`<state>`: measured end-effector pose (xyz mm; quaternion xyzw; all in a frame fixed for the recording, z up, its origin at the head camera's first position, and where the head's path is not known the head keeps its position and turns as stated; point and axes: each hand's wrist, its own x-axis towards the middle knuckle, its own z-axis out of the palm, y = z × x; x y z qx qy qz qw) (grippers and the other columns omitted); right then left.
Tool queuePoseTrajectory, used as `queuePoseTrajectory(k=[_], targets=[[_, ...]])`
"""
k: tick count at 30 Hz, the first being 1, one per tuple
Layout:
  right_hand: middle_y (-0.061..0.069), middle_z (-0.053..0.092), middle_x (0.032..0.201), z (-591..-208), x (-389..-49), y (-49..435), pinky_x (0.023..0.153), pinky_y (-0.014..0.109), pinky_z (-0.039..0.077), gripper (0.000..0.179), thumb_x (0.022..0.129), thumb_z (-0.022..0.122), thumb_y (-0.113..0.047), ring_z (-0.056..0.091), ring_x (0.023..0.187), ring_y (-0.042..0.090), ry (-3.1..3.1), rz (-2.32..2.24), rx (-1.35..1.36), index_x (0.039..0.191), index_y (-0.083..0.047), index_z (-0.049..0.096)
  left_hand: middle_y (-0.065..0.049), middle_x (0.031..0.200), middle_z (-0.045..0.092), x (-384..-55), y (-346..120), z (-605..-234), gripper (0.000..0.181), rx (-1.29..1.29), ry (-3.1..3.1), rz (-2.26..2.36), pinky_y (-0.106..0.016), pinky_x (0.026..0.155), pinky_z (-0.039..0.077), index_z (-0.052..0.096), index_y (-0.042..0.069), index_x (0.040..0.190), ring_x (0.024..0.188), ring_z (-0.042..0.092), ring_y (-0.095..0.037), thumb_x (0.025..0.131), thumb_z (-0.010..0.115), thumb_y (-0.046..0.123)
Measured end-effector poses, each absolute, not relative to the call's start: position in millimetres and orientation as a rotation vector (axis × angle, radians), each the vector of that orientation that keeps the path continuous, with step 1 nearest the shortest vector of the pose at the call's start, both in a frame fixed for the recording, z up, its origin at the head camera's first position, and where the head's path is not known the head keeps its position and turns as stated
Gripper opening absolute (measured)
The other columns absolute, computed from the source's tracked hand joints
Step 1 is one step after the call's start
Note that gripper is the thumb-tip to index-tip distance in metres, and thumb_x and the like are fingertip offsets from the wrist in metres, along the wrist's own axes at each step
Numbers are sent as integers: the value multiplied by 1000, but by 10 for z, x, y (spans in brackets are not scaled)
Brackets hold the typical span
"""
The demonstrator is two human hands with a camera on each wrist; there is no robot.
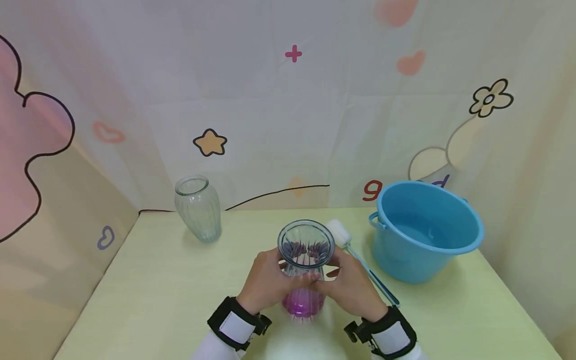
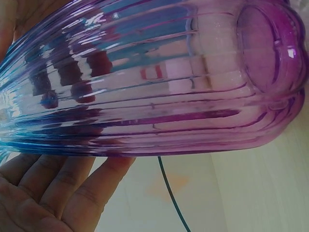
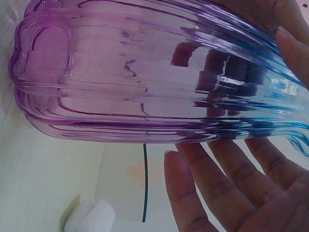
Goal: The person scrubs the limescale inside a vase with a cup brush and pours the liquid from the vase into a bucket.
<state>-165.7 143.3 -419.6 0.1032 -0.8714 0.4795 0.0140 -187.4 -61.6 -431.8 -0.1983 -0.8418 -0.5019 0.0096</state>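
A ribbed glass vase (image 1: pixel 304 304), bluish at its flared rim and purple-pink at its base, stands upright between both hands in the head view. My left hand (image 1: pixel 269 281) grips its upper part from the left, fingers curled behind it. From the other side my right hand (image 1: pixel 353 284) holds it at the same height, and the thumbs meet across the front. Both wrist views show the vase (image 2: pixel 193 96) filling much of the picture, with fingers (image 3: pixel 219 181) along its far side. Dark finger shapes show through the glass.
Behind the right hand lies a bottle brush with a white head (image 1: pixel 338 233) and blue handle. A blue bucket (image 1: pixel 416 262) stands at the right. Toward the back left is a clear ribbed vase (image 1: pixel 200 215). A printed curtain (image 1: pixel 252 100) hangs behind the pale table (image 1: pixel 148 290).
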Motion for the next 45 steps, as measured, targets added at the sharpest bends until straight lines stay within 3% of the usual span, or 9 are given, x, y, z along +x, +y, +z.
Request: queuePoseTrajectory(k=[28,37,45], targets=[[6,71,131,-4234,-1675,1418,92,47,59,63,79,88,-23,67,119,29,-2758,1464,348,137,-18,62,-2,123,77,-1886,-653,-4358,64,-629,-2636,-1551,-48,96,58,67,23,130,119,70,-21,78,85,55],[9,67,138,-4199,-1664,1460,93,46,59,72,84,84,-21,66,123,32,-2783,1427,462,147,-15,51,0,123,76,-1891,-623,-4349,65,-635,-2654,-1487,-45,93,59,65,23,132,116,71,-20,79,85,54],[5,66,140,-4159,-1652,1505,96,48,57,71,89,81,-26,63,125,29,-2829,1404,553,151,-21,46,-1,127,73,-1894,-621,-4378,71,-650,-2668,-1447,-48,94,58,58,25,138,118,69,-22,79,86,52]])
